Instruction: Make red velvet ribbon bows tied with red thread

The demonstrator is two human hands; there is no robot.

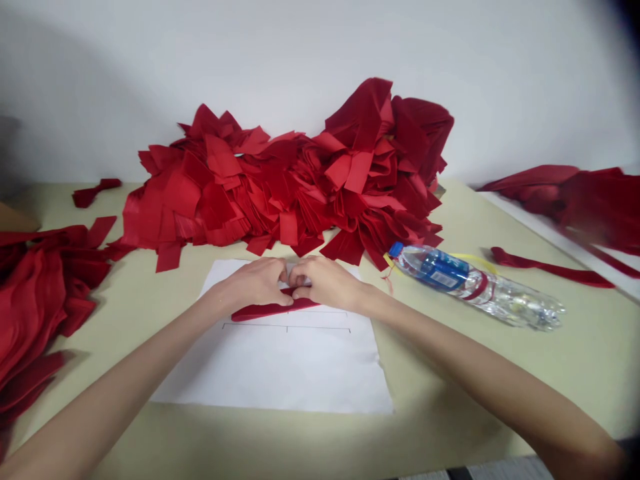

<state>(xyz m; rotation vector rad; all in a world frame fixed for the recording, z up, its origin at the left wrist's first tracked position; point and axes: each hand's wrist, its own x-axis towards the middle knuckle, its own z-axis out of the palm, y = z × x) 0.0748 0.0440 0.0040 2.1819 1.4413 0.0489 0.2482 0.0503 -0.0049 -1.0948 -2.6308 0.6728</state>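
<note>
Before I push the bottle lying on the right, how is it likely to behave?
The bottle lies on its side, so its rounded body would probably roll. Its shiny, clear plastic could be slippery, and looks likely to flex if squeezed. The red band around it might improve grip.

Fairly even light brightens the plain white wall beyond the bare left hand and bare right hand; soft shadows dim the pale yellow-green tabletop nearer than them. Glints speckle the clear plastic, blue-labelled bottle to their right, amid overall softness (the far-right upper corner blackens).
</note>
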